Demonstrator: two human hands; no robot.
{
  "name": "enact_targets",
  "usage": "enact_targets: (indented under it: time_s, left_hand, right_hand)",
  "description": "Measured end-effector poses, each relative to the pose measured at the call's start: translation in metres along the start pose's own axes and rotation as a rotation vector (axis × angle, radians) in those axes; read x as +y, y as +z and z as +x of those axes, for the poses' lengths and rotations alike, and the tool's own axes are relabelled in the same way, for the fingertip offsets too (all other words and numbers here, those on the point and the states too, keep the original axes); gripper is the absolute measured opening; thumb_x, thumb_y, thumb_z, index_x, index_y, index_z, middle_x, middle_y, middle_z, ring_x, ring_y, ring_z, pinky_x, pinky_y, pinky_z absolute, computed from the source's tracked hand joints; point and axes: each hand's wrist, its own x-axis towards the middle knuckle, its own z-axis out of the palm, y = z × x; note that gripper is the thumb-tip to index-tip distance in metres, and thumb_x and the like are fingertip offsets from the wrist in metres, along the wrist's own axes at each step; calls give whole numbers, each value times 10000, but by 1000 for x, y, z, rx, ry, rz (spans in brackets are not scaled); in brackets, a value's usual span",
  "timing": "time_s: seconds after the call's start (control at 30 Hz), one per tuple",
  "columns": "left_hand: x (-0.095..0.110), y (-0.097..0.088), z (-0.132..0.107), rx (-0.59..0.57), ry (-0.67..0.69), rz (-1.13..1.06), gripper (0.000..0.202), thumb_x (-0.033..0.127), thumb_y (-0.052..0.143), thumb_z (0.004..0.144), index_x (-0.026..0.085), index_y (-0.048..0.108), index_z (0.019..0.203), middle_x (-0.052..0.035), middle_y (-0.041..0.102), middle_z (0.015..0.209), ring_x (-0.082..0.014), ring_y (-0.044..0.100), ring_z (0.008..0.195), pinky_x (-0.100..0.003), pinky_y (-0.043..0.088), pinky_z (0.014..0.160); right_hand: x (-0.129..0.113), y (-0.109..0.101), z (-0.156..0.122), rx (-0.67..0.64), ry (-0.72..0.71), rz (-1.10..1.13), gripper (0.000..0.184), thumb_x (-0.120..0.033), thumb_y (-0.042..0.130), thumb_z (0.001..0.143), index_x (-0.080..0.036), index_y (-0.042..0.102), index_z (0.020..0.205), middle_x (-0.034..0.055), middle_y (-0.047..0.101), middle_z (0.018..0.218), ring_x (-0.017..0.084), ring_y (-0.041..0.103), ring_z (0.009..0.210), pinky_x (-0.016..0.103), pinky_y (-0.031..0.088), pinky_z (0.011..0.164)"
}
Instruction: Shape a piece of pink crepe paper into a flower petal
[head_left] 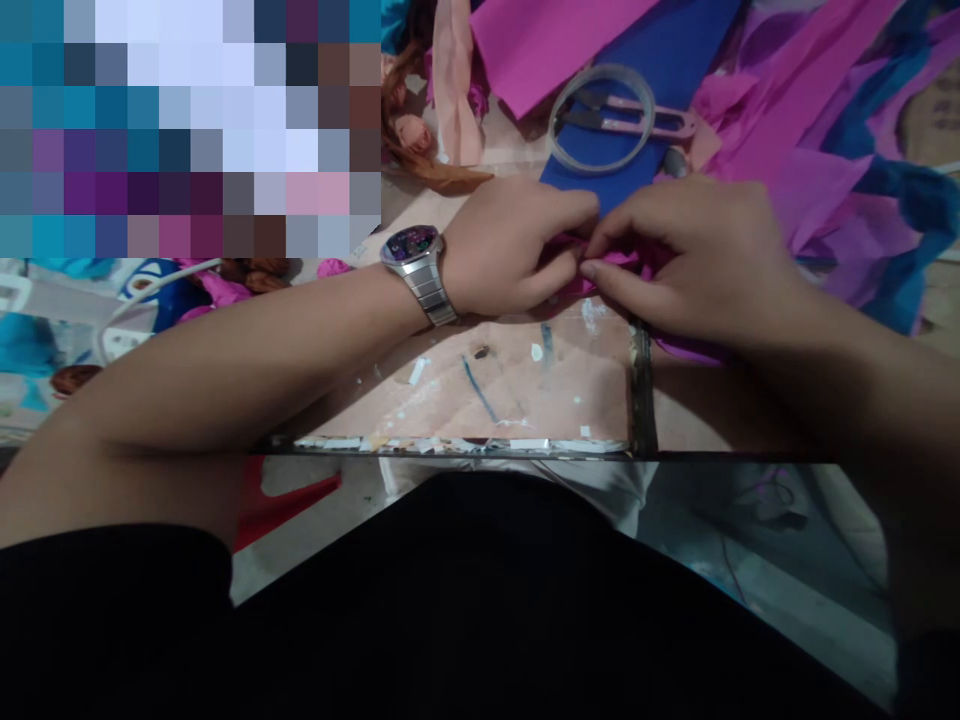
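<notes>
My left hand [517, 245], with a metal-banded watch [415, 262] on its wrist, is closed, fingers curled and thumb pressed in. It pinches a crinkled strip of magenta crepe paper [636, 262] above the table. Fingertip to fingertip with it, my right hand [701, 265] is also closed on this paper, thumb against forefinger. Most of the gripped part is hidden by the fingers. Just beyond the hands, a clear tape roll [556, 140] and pink-handled thread snips [679, 123] lie on a blue sheet [686, 60].
Loose pink, purple and blue crepe paper [814, 110] spreads at the right. A magenta sheet [547, 40] lies at the back, near a brown strip [450, 178]. Paper scraps dot the worn tabletop [517, 385], whose front edge faces me. The upper left is pixelated.
</notes>
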Motion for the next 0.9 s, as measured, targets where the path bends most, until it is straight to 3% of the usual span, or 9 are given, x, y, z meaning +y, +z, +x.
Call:
enact_targets:
  time_s: [0.2, 0.4, 0.6, 0.9]
  left_hand:
    - [3, -1, 1, -28, -38, 17, 306, 383, 484, 1017, 314, 780, 1059, -94, 802, 872, -304, 728, 814, -493, 527, 776]
    - [5, 0, 1, 22, -14, 33, 278, 327, 493, 987, 259, 762, 1002, -90, 760, 805, -291, 702, 754, -466, 460, 732]
    - [2, 0, 1, -51, -15, 29, 369, 432, 445, 1040, 326, 798, 1058, -81, 801, 867, -277, 693, 801, -483, 453, 737]
    - [-3, 4, 2, -48, 25, 29, 343, 441, 484, 1008, 297, 795, 1004, -96, 773, 834, -286, 687, 832, -461, 454, 760]
  right_hand:
    - [-2, -2, 1, -13, 13, 18, 117, -351, 703, 1025, -318, 804, 1072, 37, 848, 966, 280, 805, 924, 477, 669, 950]
    - [-3, -3, 3, -44, 9, 29, 152, -375, 669, 1038, -323, 810, 1058, 37, 841, 947, 281, 792, 910, 475, 657, 928]
    - [-2, -2, 3, -86, 2, 52, 152, -374, 682, 1042, -315, 819, 1070, 44, 837, 949, 274, 787, 923, 452, 628, 915]
    - [3, -2, 4, -154, -69, 36, 148, -365, 666, 1026, -312, 786, 1095, 43, 822, 1011, 272, 770, 959, 455, 576, 886]
